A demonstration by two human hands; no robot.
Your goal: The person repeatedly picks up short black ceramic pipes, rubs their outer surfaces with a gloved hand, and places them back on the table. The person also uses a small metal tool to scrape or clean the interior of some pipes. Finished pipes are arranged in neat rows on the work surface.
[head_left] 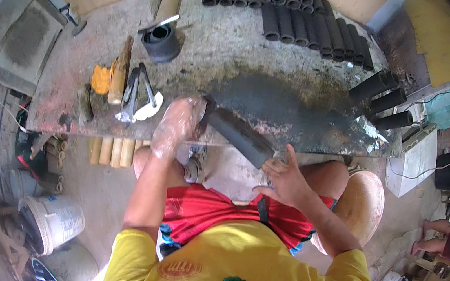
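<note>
A dark grey tube (242,137) lies slantwise over the table's front edge, its lower right end towards me. A pale, wood-like core (274,165) shows at that end. My right hand (286,182) has its lower fingers closed around the core, while the index finger and thumb stick out. At the upper left end is my left hand (179,120), wrapped in clear plastic with dark smears. Its fingers curl around something dark beside the tube's end; the plastic and the hand's angle hide most of it.
The worktable (204,41) has a black-stained patch (287,103). Stacked dark tubes (318,33) line its back, and several lean at right (386,99). Left are a dark ring-shaped pot (161,44), metal tongs (140,86), a wooden stick (119,78) and orange cloth (100,80). A bucket (52,223) stands lower left.
</note>
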